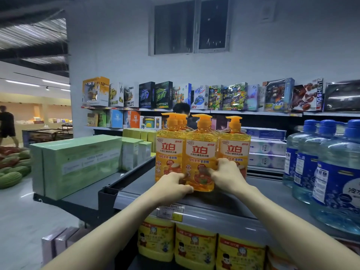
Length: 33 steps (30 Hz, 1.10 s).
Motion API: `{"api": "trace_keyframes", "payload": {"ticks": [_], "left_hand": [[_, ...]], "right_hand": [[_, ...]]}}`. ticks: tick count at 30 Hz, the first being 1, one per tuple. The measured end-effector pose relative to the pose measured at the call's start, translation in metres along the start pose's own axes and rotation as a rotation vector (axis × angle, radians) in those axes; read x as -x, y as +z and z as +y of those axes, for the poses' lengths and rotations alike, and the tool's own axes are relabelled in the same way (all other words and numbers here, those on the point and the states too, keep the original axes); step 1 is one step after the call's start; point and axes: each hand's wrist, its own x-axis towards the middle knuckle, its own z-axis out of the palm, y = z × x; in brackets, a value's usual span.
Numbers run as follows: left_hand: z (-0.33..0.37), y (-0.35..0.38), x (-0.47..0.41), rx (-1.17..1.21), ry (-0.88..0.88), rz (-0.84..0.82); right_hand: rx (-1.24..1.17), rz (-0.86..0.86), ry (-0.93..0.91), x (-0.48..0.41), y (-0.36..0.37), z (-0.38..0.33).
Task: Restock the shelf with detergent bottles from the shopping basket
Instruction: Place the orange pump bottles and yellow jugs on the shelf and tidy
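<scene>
Three yellow detergent bottles with orange pump tops stand in a row on the grey top shelf [259, 190]. The middle bottle [201, 152] stands nearest the shelf's front edge. My left hand [173, 185] grips its lower left side and my right hand [227, 175] grips its lower right side. The left bottle [169, 149] and the right bottle [234, 147] stand just behind it, touching it. More pump tops show behind the left bottle. The shopping basket is out of view.
Large blue water jugs [329, 168] crowd the shelf's right end. Green boxes [78, 162] fill the shelf to the left. Yellow detergent tubs [194, 248] sit on the shelf below. Toy boxes [194, 96] line the back shelves. A person [6, 123] walks at far left.
</scene>
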Motion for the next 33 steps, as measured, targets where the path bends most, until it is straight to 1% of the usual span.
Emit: {"api": "trace_keyframes", "payload": {"ticks": [5, 8, 10, 12, 16, 20, 24, 27, 33], "left_hand": [[-0.004, 0.011, -0.001, 0.018, 0.025, 0.103], [-0.005, 0.015, -0.001, 0.024, 0.045, 0.131], [-0.007, 0.017, 0.000, 0.025, 0.053, 0.147], [-0.008, 0.017, 0.000, 0.009, 0.068, 0.155], [-0.007, 0.020, -0.003, -0.001, 0.051, 0.152], [0.004, 0.025, -0.001, -0.053, 0.016, 0.152], [0.028, 0.041, 0.009, -0.105, 0.036, 0.194], [0.056, 0.060, 0.022, -0.160, 0.043, 0.212], [0.139, 0.121, 0.060, -0.347, 0.088, 0.261]], "right_hand": [[0.025, 0.009, 0.030, 0.001, 0.002, 0.001], [0.052, -0.001, 0.056, -0.005, 0.007, 0.008], [0.077, 0.004, 0.059, 0.008, 0.000, -0.012], [0.152, 0.002, 0.076, 0.025, -0.008, -0.031], [0.422, -0.082, 0.066, 0.042, -0.021, -0.043], [0.535, -0.120, 0.030, 0.065, -0.040, -0.040], [0.574, -0.140, -0.035, 0.098, -0.066, -0.029], [0.592, -0.115, -0.095, 0.129, -0.089, -0.014], [0.611, -0.031, -0.155, 0.199, -0.149, 0.037]]}}
